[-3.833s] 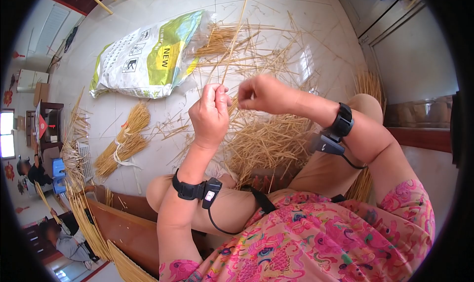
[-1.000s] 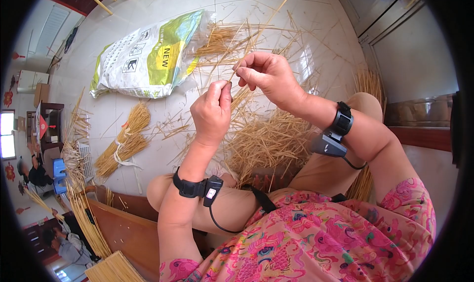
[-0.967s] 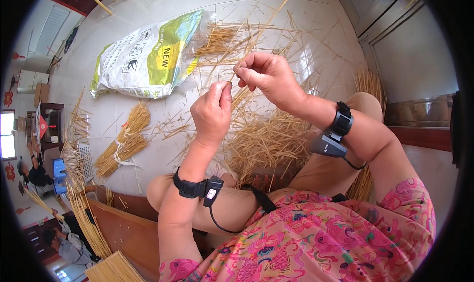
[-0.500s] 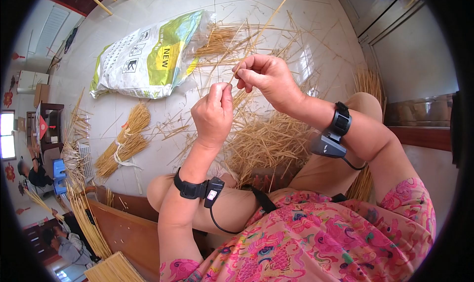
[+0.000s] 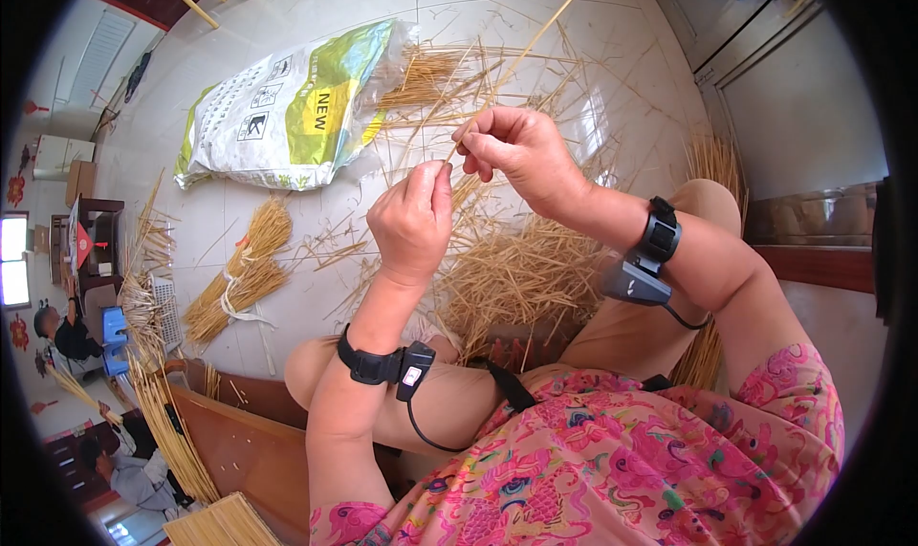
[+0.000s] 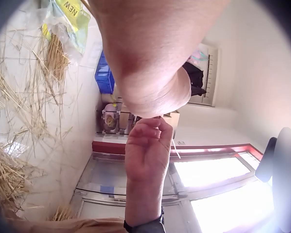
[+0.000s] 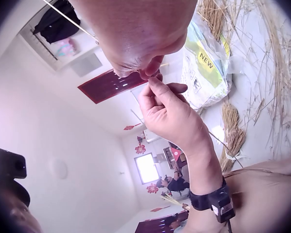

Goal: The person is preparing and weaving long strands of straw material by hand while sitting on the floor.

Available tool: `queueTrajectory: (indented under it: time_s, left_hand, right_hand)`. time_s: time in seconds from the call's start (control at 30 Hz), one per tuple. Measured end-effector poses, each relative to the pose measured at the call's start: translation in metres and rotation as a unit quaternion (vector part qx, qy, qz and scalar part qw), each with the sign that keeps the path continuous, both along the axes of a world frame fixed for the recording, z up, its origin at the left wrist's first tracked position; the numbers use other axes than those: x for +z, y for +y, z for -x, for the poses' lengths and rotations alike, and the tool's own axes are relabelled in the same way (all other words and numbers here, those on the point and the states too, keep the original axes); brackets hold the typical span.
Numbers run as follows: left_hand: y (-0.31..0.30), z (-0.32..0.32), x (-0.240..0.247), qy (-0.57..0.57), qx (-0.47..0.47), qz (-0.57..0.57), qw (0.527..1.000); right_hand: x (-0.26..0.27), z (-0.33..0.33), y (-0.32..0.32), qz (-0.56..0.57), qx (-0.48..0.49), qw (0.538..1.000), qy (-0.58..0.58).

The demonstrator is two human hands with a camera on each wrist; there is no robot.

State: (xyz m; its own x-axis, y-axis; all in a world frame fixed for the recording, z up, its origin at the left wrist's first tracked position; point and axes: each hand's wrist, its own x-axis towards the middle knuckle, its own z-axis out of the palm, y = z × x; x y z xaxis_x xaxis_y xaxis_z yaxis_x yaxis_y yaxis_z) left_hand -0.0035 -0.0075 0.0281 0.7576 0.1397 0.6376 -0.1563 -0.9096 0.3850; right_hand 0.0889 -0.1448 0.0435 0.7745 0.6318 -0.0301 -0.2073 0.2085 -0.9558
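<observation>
A long, thin straw stalk (image 5: 535, 41) runs up and to the right from between my two hands. My left hand (image 5: 409, 223) pinches its lower part between thumb and curled fingers. Just above and to the right, my right hand (image 5: 524, 154) pinches the same stalk with thumb and index finger, the other fingers curled in. The fingertips of both hands almost meet. In the left wrist view the right hand (image 6: 148, 150) shows its palm side; in the right wrist view the left hand (image 7: 172, 109) shows its thumb, with fingertips partly covered by the right hand.
A heap of loose straw (image 5: 521, 273) lies on the floor below the hands. Beyond are a white and green plastic bag (image 5: 287, 111) and a tied straw bundle (image 5: 239, 273). A brown wooden bench (image 5: 249, 441) stands at left; a metal-framed door (image 5: 803, 116) is at right.
The right hand, earlier a blurred fist beside the left, now pinches the stalk higher up. The stalk's far end has swung to the right. In the last half second the hands barely moved.
</observation>
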Motion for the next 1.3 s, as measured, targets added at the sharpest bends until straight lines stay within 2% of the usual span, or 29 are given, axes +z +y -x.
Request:
queueTrajectory:
  time_s: [0.23,0.63,1.3]
  left_hand:
    - [-0.0027,0.0003,-0.0029,0.012,0.002,0.011,1.0]
    - [-0.0004,0.001,-0.0025,-0.019,0.022,-0.05,0.998]
    - [-0.0028,0.0011,-0.0024,-0.008,0.003,-0.008,1.0]
  right_hand:
    - [-0.0033,0.0,0.0006,-0.016,-0.007,1.0,0.007]
    - [-0.0007,0.0024,0.0011,-0.034,-0.012,0.999,0.02]
    - [-0.0029,0.0012,0.0017,-0.046,-0.006,0.999,0.027]
